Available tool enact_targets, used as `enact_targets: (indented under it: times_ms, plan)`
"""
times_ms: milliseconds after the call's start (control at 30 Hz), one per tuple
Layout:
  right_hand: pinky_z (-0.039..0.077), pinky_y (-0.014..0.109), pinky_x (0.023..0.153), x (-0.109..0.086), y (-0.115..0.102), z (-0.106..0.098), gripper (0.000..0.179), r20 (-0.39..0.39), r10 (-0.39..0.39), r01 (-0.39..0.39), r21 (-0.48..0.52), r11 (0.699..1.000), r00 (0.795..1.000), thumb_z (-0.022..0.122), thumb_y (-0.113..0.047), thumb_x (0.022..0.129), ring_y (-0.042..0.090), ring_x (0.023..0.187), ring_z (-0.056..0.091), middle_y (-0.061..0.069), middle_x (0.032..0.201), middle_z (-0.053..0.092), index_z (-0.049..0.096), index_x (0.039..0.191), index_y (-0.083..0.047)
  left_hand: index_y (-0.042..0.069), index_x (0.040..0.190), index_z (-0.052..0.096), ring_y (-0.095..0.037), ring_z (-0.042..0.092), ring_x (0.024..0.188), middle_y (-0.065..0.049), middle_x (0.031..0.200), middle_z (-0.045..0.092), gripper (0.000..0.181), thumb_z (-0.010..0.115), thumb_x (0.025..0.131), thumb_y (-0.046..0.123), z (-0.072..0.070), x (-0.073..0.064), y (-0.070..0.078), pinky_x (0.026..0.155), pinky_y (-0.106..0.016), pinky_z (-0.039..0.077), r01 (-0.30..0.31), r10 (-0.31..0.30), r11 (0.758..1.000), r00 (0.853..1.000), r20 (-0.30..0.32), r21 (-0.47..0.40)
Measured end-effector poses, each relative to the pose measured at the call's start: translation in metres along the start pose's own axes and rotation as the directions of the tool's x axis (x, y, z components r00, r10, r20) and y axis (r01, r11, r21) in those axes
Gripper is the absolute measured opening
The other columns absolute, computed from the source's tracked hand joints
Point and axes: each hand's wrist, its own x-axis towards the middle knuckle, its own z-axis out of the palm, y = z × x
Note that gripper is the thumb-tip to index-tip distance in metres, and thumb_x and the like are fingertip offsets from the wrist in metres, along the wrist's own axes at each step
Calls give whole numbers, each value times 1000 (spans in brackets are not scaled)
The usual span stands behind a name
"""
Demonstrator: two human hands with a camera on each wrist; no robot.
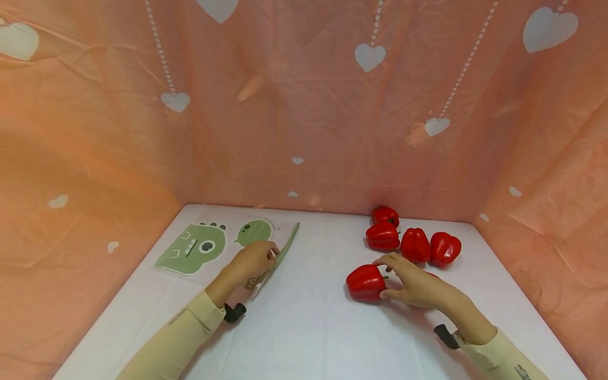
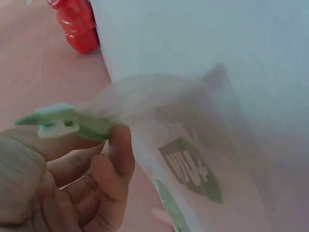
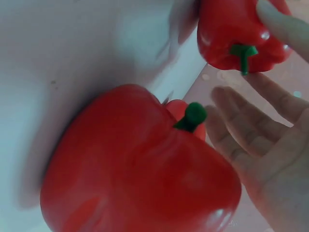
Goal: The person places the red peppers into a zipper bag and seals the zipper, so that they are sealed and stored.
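My left hand [image 1: 252, 262] pinches the long green edge of a clear plastic zip bag [image 1: 237, 211] printed with green cartoon monsters. In the left wrist view a white slider [image 2: 59, 126] sits on that green strip [image 2: 94, 126], by the thumb and fingers. The bag lies mostly flat, its near edge lifted. At the right, my right hand [image 1: 413, 282] has its thumb and forefinger on opposite sides of a red bell pepper [image 1: 364, 283], at its stem end. In the right wrist view this pepper [image 3: 239, 36] shows a green stem, and the other fingers extend loosely below it.
Several more red bell peppers [image 1: 415, 245] sit together at the back right of the white table [image 1: 313, 327]. Another pepper [image 3: 140, 169] lies under the right wrist, mostly hidden in the head view. Orange sheets with white hearts [image 1: 369, 57] enclose the back and sides.
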Motion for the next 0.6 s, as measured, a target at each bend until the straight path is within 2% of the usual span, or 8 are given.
enact_targets:
  times_ms: [167,400,600]
  plan:
    - [58,54,98,1,-2,3,69,20,7,-8,57,998,1000,92,-35,84,31,122,64,6,134,65,56,139,-16,1,118,72,-15,60,70,-4,88,67,19,72,100,5,-2,-1,-1,60,-29,50,0,-1,999,1000,-11,-34]
    - [60,47,94,4,-5,5,72,59,0,-7,115,993,998,92,-33,85,23,112,67,4,130,67,54,143,-11,2,113,72,-15,61,72,-3,86,67,17,77,98,8,-3,3,-5,64,-31,51,-15,14,999,1000,-21,-45]
    - [61,45,92,6,-8,7,71,42,5,-10,116,993,999,92,-36,85,21,111,65,2,127,68,59,143,-11,5,104,72,-14,61,73,-2,85,67,12,79,96,10,-4,2,-6,68,-32,51,-25,24,999,999,-33,-47]
